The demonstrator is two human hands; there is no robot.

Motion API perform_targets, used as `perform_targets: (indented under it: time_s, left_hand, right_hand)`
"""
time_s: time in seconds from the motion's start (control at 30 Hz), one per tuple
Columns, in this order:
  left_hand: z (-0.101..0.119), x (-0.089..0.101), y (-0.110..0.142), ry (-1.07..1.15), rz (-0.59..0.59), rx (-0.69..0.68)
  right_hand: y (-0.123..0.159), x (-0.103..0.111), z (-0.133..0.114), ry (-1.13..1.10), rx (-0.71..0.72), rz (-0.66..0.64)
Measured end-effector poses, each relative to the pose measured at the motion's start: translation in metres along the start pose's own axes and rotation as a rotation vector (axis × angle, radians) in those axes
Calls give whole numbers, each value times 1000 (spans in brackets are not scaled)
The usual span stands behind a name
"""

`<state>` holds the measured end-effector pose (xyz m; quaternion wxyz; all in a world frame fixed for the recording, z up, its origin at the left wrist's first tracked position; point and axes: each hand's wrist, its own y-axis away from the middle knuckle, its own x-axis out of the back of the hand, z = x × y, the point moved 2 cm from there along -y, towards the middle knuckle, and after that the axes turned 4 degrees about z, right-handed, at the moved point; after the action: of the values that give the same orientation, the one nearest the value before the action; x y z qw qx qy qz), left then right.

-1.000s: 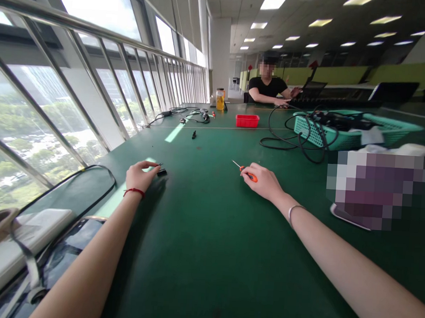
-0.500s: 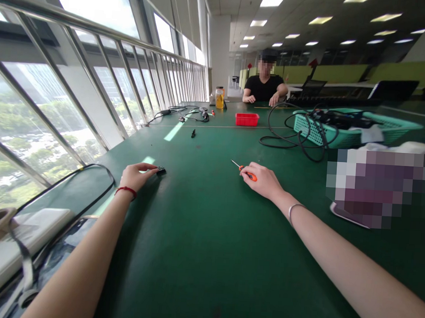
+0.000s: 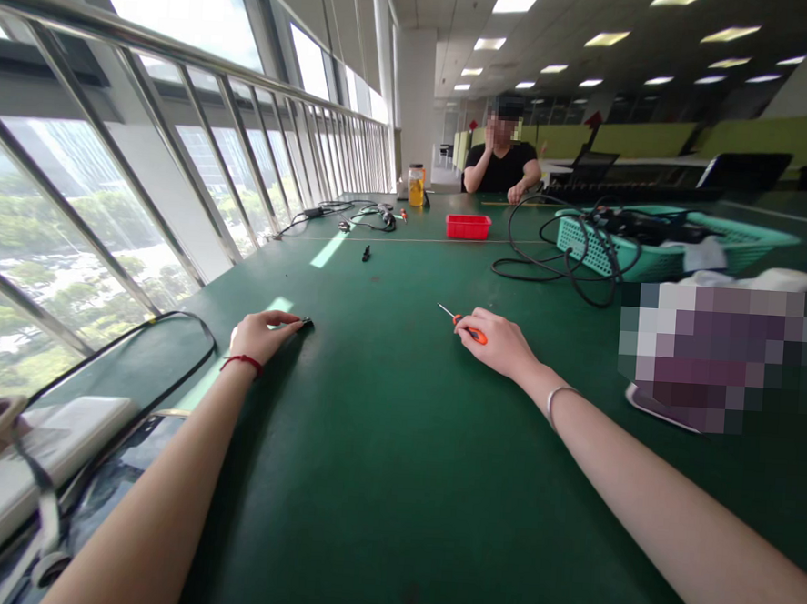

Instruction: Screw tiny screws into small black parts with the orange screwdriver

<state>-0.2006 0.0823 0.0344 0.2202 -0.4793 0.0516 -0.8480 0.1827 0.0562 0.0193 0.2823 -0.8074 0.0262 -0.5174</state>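
1. The left hand (image 3: 261, 336) pinches a small black piece (image 3: 308, 323), its shape unclear to me, low over the smooth green tabletop (image 3: 382, 428), presumably for support.
2. The right hand (image 3: 495, 341) grasps an orange-and-black-handled metal screwdriver (image 3: 475, 335), shaft pointing forward and leftward, probably leaving its tip free.
3. The piece sits at the left fingertips (image 3: 294, 324), well apart from the screwdriver.

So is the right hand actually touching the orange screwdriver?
Touching. The head view shows the right hand gripping the orange screwdriver by its handle, with the thin metal shaft sticking out ahead.
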Motion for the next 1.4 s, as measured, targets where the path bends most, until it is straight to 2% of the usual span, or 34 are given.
perform_targets:
  time_s: [0.77, 1.0, 1.1, 1.2, 1.33, 1.4]
  left_hand:
    - [6, 3, 4, -35, -41, -10]
    - [10, 0, 6, -124, -8, -76]
    - [31, -10, 14, -195, 0, -223]
    - [69, -29, 35, -194, -74, -437]
    - [121, -63, 71, -47, -197, -624]
    - [140, -79, 83, 49, -242, -660]
  right_hand:
    - [0, 0, 1, 1, 8, -37]
    - [-1, 0, 0, 26, 10, -26]
    - [-1, -2, 0, 25, 29, -22]
    - [0, -2, -2, 27, 55, 11]
    - [0, -1, -5, 23, 69, 95]
    - [0, -1, -5, -18, 72, 175]
